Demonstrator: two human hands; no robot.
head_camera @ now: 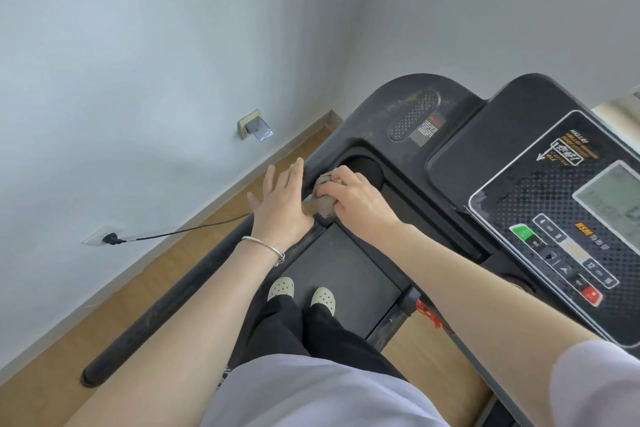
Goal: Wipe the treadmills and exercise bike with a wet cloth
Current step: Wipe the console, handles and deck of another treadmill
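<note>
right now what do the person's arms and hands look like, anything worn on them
Both forearms are bare. The left hand has no rings that show; its wrist carries a thin silver bangle with a small knot or clasp at one side. The right hand and wrist show no jewellery. A short pale lilac sleeve covers the right upper arm, the same colour as the top at the frame's bottom edge.

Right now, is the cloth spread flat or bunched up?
Bunched up: the cloth sits crumpled under the right hand, whose curled fingers grip it against the treadmill.
</note>
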